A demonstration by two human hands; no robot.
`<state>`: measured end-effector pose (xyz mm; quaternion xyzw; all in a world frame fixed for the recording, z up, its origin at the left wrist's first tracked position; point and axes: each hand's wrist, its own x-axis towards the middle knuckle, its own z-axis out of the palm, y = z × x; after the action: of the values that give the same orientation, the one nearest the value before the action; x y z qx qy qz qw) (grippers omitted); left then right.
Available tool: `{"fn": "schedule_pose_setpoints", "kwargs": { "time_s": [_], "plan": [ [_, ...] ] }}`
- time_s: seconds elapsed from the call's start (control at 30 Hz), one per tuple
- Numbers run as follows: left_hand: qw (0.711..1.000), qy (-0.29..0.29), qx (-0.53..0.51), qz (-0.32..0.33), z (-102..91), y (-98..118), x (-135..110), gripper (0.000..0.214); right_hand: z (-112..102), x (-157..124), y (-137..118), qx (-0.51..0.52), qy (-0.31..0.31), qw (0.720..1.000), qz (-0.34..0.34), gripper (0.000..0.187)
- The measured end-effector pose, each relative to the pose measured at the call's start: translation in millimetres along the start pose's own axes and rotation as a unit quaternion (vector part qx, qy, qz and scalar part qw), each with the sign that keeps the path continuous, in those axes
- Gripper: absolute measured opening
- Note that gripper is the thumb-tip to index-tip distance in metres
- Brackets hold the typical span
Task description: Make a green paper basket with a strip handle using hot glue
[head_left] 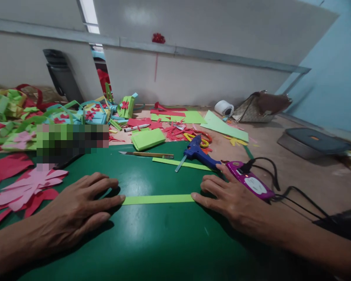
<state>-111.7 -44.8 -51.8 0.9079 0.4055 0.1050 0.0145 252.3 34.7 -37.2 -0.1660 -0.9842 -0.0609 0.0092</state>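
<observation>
A narrow lime-green paper strip [159, 200] lies flat across the green mat [152, 242]. My left hand [84, 203] rests with its fingers apart, its index fingertip on the strip's left end. On the strip's right end presses a fingertip of my right hand [228, 195], whose fingers are also spread. Just beyond is a second green strip [183, 164]. A blue glue gun [197, 150] with a glue stick lies partly over that strip, close to my right hand. Left of it lies a craft knife [152, 155], below a folded green paper piece [148, 139].
Pink paper petals [32, 186] and several finished paper bags [93, 116] crowd the left. Red scraps [175, 132] and yellow-handled scissors [193, 139] lie behind. A purple power strip [250, 181] with cables, a lidded container [312, 142] and a handbag [261, 107] stand at right.
</observation>
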Motion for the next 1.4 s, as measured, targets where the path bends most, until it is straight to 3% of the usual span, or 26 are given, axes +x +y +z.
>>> {"fn": "schedule_pose_setpoints", "kwargs": {
  "time_s": [0.2,0.33,0.53,0.77,0.9,1.0,1.13,1.4],
  "plan": [
    [0.993,0.078,-0.009,-0.085,18.1,-3.8,-28.8,0.03,0.7,-10.3,-0.6,-0.006,0.016,1.0,0.025,0.044],
    [0.99,0.097,0.008,-0.102,12.8,-2.3,-35.5,0.03,4.5,-10.9,0.4,-0.013,0.019,0.999,0.024,0.045],
    [0.996,0.012,0.055,-0.073,-8.2,-1.0,-31.2,0.028,19.9,-15.2,7.9,-0.038,0.078,0.996,0.011,0.049],
    [0.995,0.027,0.091,-0.038,-14.0,1.4,-29.9,0.026,20.0,-13.5,9.2,-0.041,0.065,0.997,0.014,0.048],
    [0.991,0.087,0.101,-0.002,-14.4,13.0,-8.3,0.025,4.6,6.6,-4.0,-0.061,0.088,0.994,0.02,0.046],
    [0.997,0.04,0.027,0.052,-8.5,26.7,20.5,0.025,-3.6,31.5,-18.7,-0.022,0.104,0.994,-0.019,0.041],
    [0.994,-0.062,-0.061,0.06,3.0,36.3,48.5,0.037,1.3,58.7,-29.8,0.047,0.048,0.995,-0.076,0.03],
    [0.99,-0.092,-0.099,0.043,12.1,30.9,48.1,0.049,9.6,64.1,-24.1,0.083,-0.003,0.994,-0.073,0.036]
  ]
}}
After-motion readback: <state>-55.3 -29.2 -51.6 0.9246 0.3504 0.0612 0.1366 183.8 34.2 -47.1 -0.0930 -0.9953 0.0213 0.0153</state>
